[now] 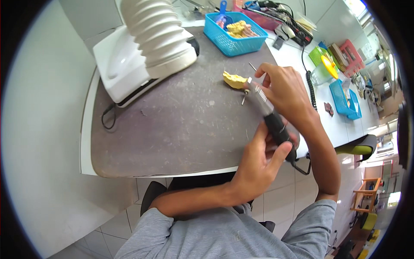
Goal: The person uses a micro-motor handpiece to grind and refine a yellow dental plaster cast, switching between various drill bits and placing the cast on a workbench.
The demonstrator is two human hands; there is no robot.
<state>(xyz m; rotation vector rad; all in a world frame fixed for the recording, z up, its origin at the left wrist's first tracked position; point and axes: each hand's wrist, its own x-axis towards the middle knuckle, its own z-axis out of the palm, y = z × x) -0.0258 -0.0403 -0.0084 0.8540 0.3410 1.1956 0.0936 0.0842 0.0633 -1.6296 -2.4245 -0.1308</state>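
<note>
My left hand (258, 162) is closed round the black rear body of a rotary handpiece (278, 129), whose cord trails off below. Its ribbed metal front points up and left. Beside that metal end is my right hand (286, 88), fingers curled in; what they pinch, if anything, is hidden behind the handpiece. A yellow dental cast (235, 80) lies on the dark mat just left of the handpiece's tip. One thin metal bur (244, 99) is below the cast, and a thin rod (252, 66) shows near my right fingertips.
A white machine with a ribbed hose (161, 39) stands at the far left of the mat (172, 134). Behind the cast sits a blue basket (236, 45) of yellow casts. A coiled black cord (311, 90), a yellow-lidded jar (323, 71) and another blue basket (343, 101) are at right.
</note>
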